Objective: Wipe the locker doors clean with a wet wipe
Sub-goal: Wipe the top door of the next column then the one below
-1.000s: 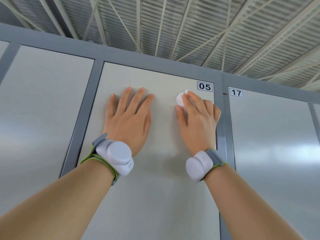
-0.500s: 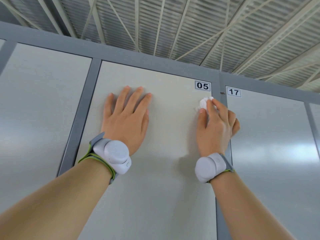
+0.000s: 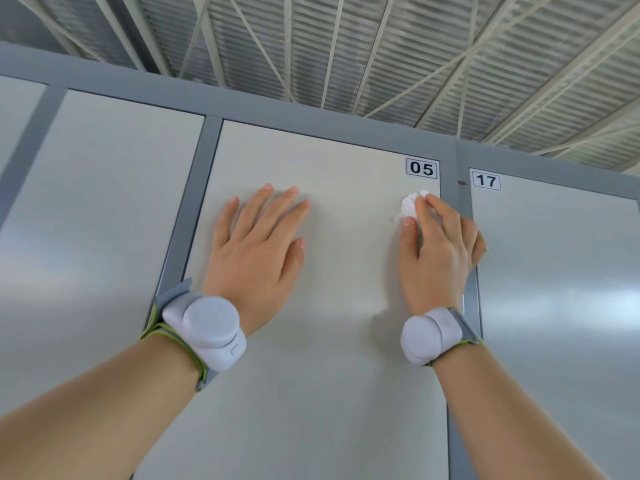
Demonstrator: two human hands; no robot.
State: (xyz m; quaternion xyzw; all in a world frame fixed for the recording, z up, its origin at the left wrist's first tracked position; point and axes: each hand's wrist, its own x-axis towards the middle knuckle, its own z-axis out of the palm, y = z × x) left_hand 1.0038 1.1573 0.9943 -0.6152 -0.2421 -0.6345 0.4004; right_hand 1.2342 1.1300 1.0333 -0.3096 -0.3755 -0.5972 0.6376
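Observation:
The pale locker door numbered 05 (image 3: 346, 174) fills the middle of the head view. My left hand (image 3: 256, 247) lies flat on it with straight, spread fingers, left of centre. My right hand (image 3: 436, 251) holds a crumpled white wet wipe (image 3: 410, 204) against the door's upper right corner, just below the number label (image 3: 421, 167). Its fingers curl round the wipe, which shows only above the fingertips. Both wrists carry white sensor bands.
A grey frame strip (image 3: 462, 202) separates door 05 from the glossy door numbered 17 (image 3: 561, 289) on the right. Another pale door (image 3: 93, 220) lies to the left past a grey post. The lockers' grey top rail (image 3: 277, 109) runs under a ribbed ceiling.
My right hand slid the wipe from the door's upper middle rightwards to the corner under the 05 label. The left hand has stayed flat in place.

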